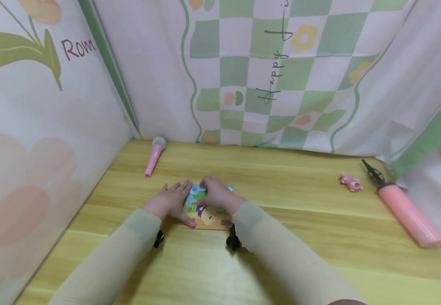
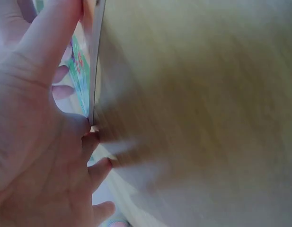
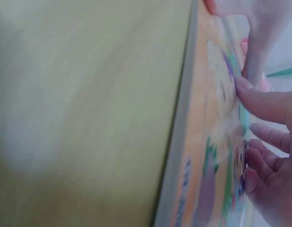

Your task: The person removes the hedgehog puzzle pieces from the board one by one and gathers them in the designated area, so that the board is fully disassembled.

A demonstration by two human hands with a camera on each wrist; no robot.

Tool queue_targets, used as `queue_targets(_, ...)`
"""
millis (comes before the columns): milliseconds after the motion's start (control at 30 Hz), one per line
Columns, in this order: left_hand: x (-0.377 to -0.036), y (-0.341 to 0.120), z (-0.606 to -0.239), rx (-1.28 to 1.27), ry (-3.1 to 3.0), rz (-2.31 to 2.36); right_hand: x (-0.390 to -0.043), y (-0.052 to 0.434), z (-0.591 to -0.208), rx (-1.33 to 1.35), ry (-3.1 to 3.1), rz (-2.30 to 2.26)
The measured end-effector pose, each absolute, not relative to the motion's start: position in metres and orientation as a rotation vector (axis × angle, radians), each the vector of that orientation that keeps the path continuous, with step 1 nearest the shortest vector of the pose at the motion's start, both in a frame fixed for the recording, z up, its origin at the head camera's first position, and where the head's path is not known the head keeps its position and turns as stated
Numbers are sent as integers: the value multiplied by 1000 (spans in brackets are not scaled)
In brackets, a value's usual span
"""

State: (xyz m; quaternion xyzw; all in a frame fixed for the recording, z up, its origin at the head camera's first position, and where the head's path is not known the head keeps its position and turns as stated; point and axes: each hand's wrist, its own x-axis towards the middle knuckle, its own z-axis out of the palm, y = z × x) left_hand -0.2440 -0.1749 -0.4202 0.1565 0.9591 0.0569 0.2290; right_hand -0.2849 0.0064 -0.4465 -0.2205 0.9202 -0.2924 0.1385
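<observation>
Cardboard puzzle board, brightly printed, flat on the wooden table near the front edge, between 2 hands. Left hand resting along the board's left edge, fingers straight and relaxed, thumb at the near corner. Right hand pressing down on the picture, fingers slightly bent, gripping nothing. Best done with steady pressure and the left edge braced against sliding.

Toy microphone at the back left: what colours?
Pink handle, head striped green, blue and yellow; shows best in the head view.
</observation>
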Motion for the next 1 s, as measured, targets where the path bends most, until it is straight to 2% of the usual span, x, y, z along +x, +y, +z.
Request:
queue_targets(433, -247, -175, -425, 412, 2624, 126, -287, 1, -445, -604, 2665, -851)
queue_targets(767, -248, -177, -423, 415, 2624, 138, -278, 0, -439, -722, 2698, -782)
queue_targets(1000, -249, -175, -424, 388, 2632, 150, -284, -2, -439, -668, 2651, -821)
